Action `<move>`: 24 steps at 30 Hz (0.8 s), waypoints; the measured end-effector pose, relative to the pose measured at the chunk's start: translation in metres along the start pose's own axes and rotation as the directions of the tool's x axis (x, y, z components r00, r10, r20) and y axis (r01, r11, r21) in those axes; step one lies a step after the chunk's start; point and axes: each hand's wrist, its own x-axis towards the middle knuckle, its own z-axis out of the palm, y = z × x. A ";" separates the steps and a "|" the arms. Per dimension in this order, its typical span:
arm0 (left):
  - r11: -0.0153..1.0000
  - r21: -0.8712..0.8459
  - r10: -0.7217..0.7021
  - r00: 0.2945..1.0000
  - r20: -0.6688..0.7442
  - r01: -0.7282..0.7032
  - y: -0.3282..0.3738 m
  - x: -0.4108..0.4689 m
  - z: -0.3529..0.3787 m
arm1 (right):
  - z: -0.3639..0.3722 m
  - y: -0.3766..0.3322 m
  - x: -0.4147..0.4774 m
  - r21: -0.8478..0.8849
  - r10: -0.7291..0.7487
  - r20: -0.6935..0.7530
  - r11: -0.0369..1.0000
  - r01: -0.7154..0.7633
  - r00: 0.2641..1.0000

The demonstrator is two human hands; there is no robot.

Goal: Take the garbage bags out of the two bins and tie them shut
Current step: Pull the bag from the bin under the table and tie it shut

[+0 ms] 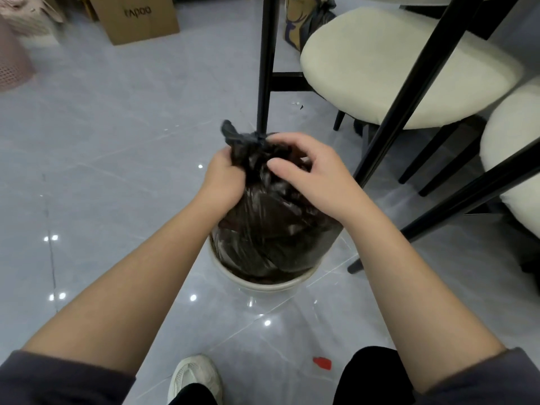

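At the centre of the frame, the black garbage bag (271,229) is seated in the white bin (273,285), its bulging body raised above the rim. The gathered neck is gripped by the left hand (225,176), and the twisted top is pinched by the curled fingers of the right hand (309,171). A cream chair (380,68) is located at the upper right.

You have a thin, glossy, crinkled plastic garbage bag (271,226) in a smooth cream bin (271,283). The floor tiles (122,147) under you are polished and reflective. The chair seat (388,65) looks soft, matt cloth.
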 end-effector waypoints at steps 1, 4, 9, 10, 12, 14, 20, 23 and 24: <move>1.000 -0.016 -0.017 0.999 -0.044 0.016 0.006 0.001 -0.003 | -0.006 0.003 -0.004 0.063 0.044 -0.057 0.997 -0.040 0.997; 0.999 -0.037 -0.023 0.993 -0.113 0.019 0.021 0.004 -0.015 | -0.013 0.032 -0.014 0.171 0.275 -0.249 0.956 -0.237 0.929; 0.998 -0.055 0.015 0.959 -0.281 -0.032 0.042 0.010 -0.043 | 0.009 0.103 -0.033 -0.125 0.713 -0.088 0.685 -0.718 0.695; 0.997 -0.059 0.028 0.948 -0.318 -0.049 0.045 0.011 -0.048 | 0.015 0.109 -0.038 -0.164 0.760 -0.032 0.636 -0.754 0.649; 0.996 -0.063 0.032 0.925 -0.379 -0.061 0.053 0.011 -0.057 | 0.023 0.115 -0.045 -0.159 0.784 -0.016 0.610 -0.776 0.620; 0.995 -0.073 0.037 0.911 -0.410 -0.073 0.058 0.009 -0.064 | 0.027 0.118 -0.048 -0.111 0.780 -0.064 0.614 -0.782 0.622; 0.982 -0.128 0.064 0.882 -0.467 -0.139 0.073 -0.004 -0.073 | 0.025 0.124 -0.041 0.079 0.812 -0.175 0.575 -0.814 0.557; 0.983 -0.113 0.072 0.862 -0.501 -0.148 0.080 -0.007 -0.086 | 0.022 0.138 -0.036 0.189 0.827 -0.233 0.554 -0.811 0.511; 0.985 -0.098 0.073 0.863 -0.500 -0.141 0.079 -0.007 -0.090 | 0.021 0.142 -0.035 0.222 0.836 -0.246 0.542 -0.811 0.491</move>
